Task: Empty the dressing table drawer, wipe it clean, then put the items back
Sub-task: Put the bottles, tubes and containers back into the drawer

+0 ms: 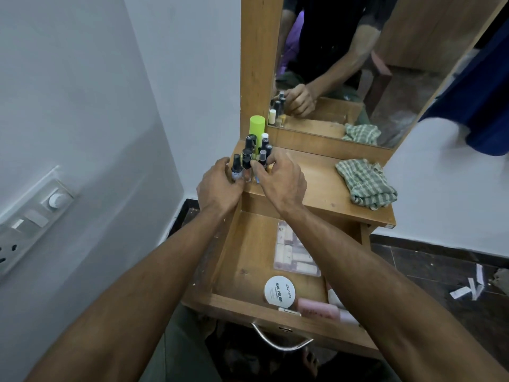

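Both my hands are up on the worktop (pixel 316 186), working the cluster of small nail polish bottles (pixel 252 158) at its back-left corner. My left hand (pixel 219 186) has its grip wrapped on the dark-capped bottle (pixel 237 169) at the near-left of the cluster. My right hand (pixel 281 180) pinches into the bottles just beside it; fingers hide the contact, so which bottle it holds I can't tell, probably one of the front ones. A tall green can (pixel 257 128) stands just behind both grips.

Progress: emptying is partway. The drawer (pixel 248 249) hangs open below my wrists, left half bare, but the white nail polish tub (pixel 280 290), a clear packet (pixel 294 249) and a pink bottle (pixel 319 310) remain under my right forearm. The checked cloth (pixel 366 183) lies bunched well to the right of my right grip, so I judge the wiping and the putting back are both yet to do.
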